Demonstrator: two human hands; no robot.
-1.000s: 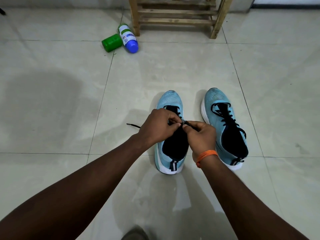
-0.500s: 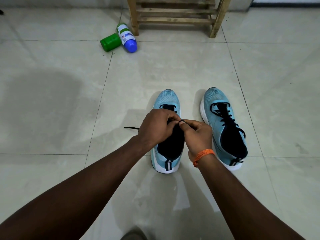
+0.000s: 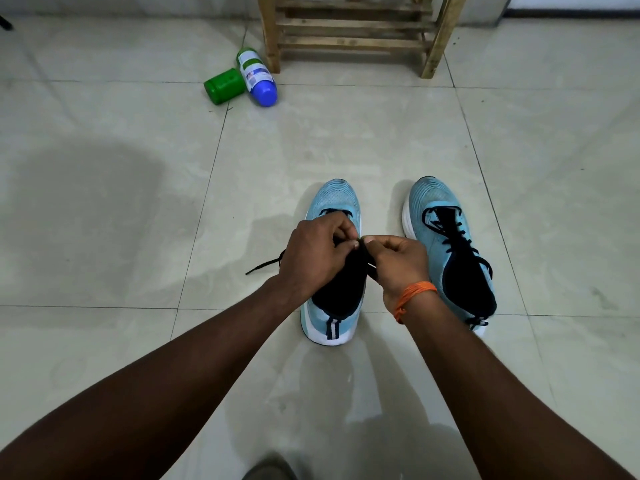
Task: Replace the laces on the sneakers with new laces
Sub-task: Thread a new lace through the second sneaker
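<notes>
Sneakers in light blue with black collars and white soles stand side by side on the pale tiled floor (image 3: 138, 202), toes pointing away from the person. The left sneaker (image 3: 334, 202) sits under both hands; the right sneaker (image 3: 433, 199) stands just beside it, apart from the hands, with a black lace (image 3: 457, 233) crossed through its eyelets.

The left hand (image 3: 311, 251) and the right hand (image 3: 401, 261) meet above the left sneaker's tongue, fingers curled, each pinching a black shoelace (image 3: 263, 266) between thumb and fingertips. One loose end of it trails out from under the left hand and lies flat on the floor to the left. An orange thread band (image 3: 414, 292) circles the right wrist.

Toward the far edge of the floor, a white bottle (image 3: 258, 74) with a blue cap lies on its side, touching a green jar (image 3: 223, 86) – also on its side. The bottle's label carries green and blue print, too small to read. No brand mark shows on either shoe. Just right of the bottle stand the legs and slats of a wooden rack (image 3: 353, 26).
</notes>
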